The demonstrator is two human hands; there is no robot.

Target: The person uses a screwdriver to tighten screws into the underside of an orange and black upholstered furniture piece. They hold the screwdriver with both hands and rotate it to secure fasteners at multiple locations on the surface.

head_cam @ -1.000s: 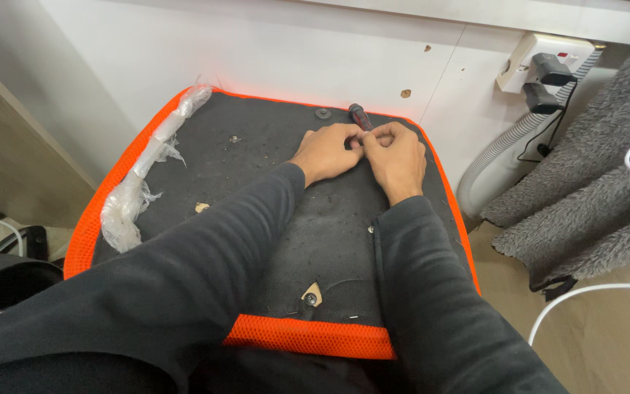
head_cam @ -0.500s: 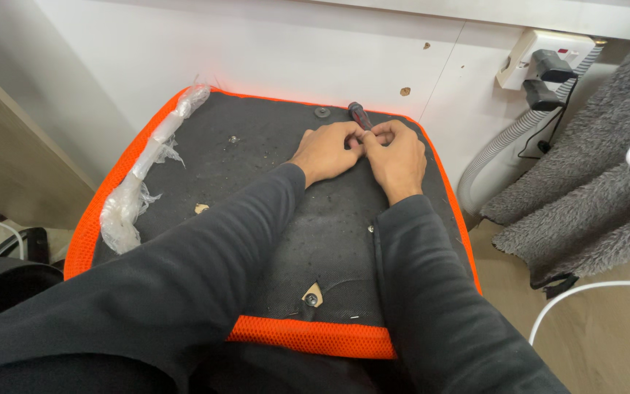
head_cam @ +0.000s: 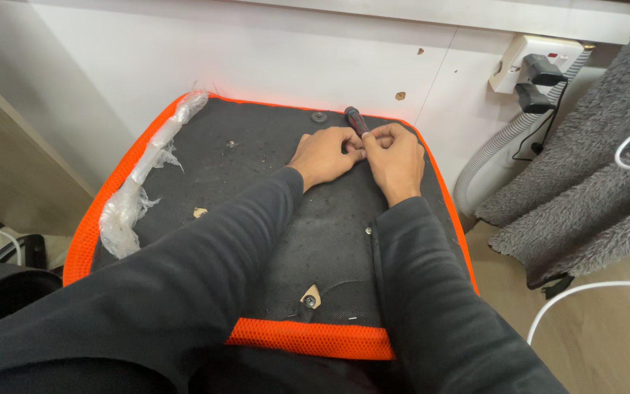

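Both hands meet near the far edge of an upturned seat pad (head_cam: 257,190), a dark felt-covered panel with a bright orange mesh border. The left hand (head_cam: 326,155) lies with its fingers curled inward, and the right hand (head_cam: 395,157) sits just beside it, touching it at the fingertips. Between them they grip a screwdriver (head_cam: 355,120) with a dark handle marked with red; the handle sticks up and away from the knuckles, tilted toward the wall, while its tip is hidden under the fingers. Both hands are closed around the tool, so what it presses on cannot be seen.

Just beyond the left hand, a small round dark washer (head_cam: 319,116) lies on the felt. A strip of crumpled clear plastic wrap (head_cam: 136,197) runs along the left border of the pad. Near the front edge, a torn flap in the felt exposes a screw head (head_cam: 308,300).

The pad leans up against a white wall panel (head_cam: 257,58). To the right, a wall socket (head_cam: 537,62) carries two black plugs, a ribbed grey hose (head_cam: 490,157) curves down below it, and a grey fluffy blanket (head_cam: 592,175) hangs beside that. Both arms wear dark long sleeves (head_cam: 205,277).
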